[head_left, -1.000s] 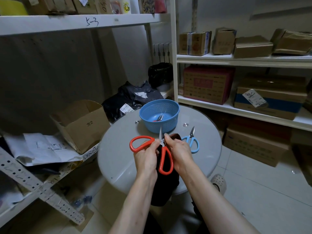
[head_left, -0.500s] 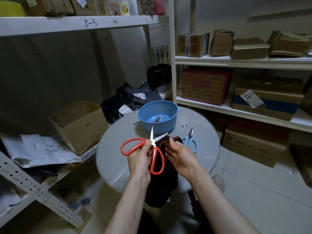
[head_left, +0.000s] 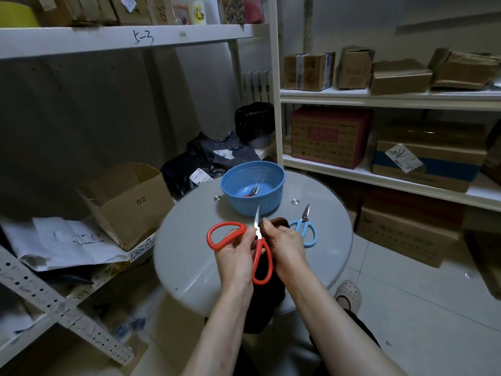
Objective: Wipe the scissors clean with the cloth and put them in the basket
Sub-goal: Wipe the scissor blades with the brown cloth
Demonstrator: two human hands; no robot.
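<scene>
Bare surface (head_left: 189, 256) lies open at the lower left of the round top — a hand could pass freely there. Toward the upper middle the blue basket (head_left: 276, 180) blocks the far edge. At centre right the blue scissors (head_left: 305, 229) lie just beside it — only a narrow gap between.

At centre frame, red-handled scissors (head_left: 257, 246) are held above a round grey table (head_left: 189, 256). The handles are gripped by the left hand (head_left: 234, 253); a dark brown cloth (head_left: 273, 222) is pressed against the blades by the right hand (head_left: 286, 245). A blue basket (head_left: 253, 189) containing another pair is seen above. Blue-handled scissors (head_left: 305, 229) lie flat at right.
</scene>
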